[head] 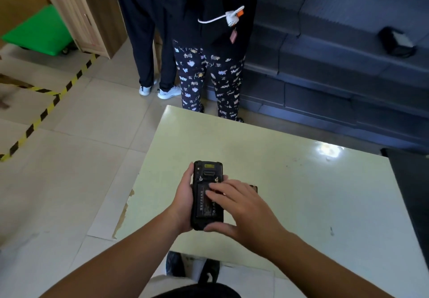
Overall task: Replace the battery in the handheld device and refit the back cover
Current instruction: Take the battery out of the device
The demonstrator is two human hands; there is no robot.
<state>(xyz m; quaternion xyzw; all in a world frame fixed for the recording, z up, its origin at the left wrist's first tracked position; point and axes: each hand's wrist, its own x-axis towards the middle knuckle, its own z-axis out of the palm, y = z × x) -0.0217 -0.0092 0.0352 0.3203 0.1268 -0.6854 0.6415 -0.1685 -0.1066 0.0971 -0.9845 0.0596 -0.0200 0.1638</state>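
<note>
- I see my left hand [184,201] wrapped round the handheld device [207,194], back up, above the pale desk [290,181].
- My right hand [241,207] lies flat — fingers pressing the battery [205,207] in its bay.
- A dark piece [253,188] peeks out just beyond the right hand — cannot identify.

A floor of pale glossy tiles [69,163] is crossed at the left by yellow-and-black hazard tape [44,114]. A pale green table [301,193], chipped along its left edge, is set in the near middle, and a bright glare of light [329,150] is reflected on it. Light wooden cabinets [92,16] are seen far left, a green cart [39,30] beside them. Dark stepped units [336,65] fill the far right.
</note>
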